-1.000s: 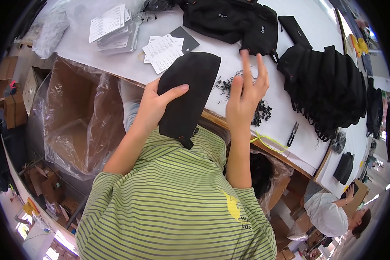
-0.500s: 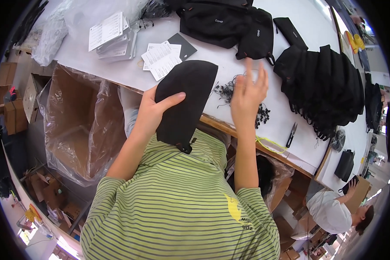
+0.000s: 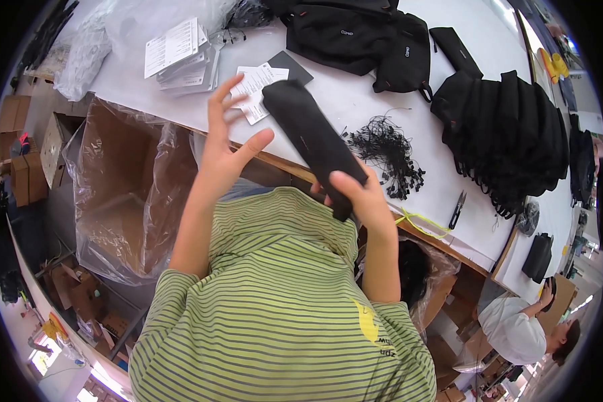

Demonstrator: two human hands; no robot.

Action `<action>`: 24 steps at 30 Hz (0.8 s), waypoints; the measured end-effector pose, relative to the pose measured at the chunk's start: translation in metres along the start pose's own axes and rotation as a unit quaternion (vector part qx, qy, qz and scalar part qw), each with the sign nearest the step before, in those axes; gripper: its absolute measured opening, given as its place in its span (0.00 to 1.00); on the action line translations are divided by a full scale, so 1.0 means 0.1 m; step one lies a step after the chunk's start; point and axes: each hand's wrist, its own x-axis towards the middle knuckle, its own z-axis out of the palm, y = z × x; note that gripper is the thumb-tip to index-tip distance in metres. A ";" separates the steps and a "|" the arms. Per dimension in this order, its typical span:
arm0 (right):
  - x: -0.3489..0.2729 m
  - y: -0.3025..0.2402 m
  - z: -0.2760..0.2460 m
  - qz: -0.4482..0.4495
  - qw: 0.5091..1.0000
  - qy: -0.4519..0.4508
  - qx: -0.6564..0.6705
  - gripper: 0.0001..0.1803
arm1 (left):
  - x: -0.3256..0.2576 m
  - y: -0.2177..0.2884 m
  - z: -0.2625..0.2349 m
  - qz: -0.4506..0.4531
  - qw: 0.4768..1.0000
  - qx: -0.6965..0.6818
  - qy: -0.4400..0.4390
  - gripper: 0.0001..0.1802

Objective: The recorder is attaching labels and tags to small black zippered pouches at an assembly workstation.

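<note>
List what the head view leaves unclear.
All in the head view:
Black pouch: far side faces away.
Right hand: most fingers hidden behind the pouch.
Left hand: finger outlines blurred.
Large black bag: top cut by upper edge.
Black cords: too tangled, small to count.

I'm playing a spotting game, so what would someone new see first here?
Probably the green striped shirt, because it fills the lower middle. Just above it, the right hand grips a long black pouch, with the left hand open to its left. Then maybe the big, ridged black pile, over on the right of the white table.
</note>
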 end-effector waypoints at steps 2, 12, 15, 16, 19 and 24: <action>-0.02 0.05 -0.16 0.030 0.986 -0.087 0.140 0.27 | 0.04 0.07 -0.08 0.098 0.985 0.129 -0.062 0.33; -0.03 -0.11 -0.20 -0.317 0.919 0.013 -0.235 0.29 | -0.03 -0.09 -0.01 -0.042 0.994 0.100 0.006 0.13; -0.12 -0.23 -0.19 -0.251 0.925 0.050 -0.280 0.14 | -0.06 -0.22 -0.13 -0.051 0.993 0.103 -0.006 0.07; -0.15 -0.25 -0.24 -0.252 0.924 0.046 -0.285 0.12 | -0.06 -0.25 -0.15 -0.032 0.991 0.124 -0.024 0.06; -0.34 -0.51 -0.42 -0.243 0.919 0.049 -0.305 0.11 | -0.03 -0.12 -0.02 -0.052 0.984 0.067 -0.157 0.09; -0.88 -1.10 -1.01 -0.384 0.735 0.397 -0.394 0.10 | 0.10 0.53 0.51 0.165 0.933 0.231 -0.221 0.14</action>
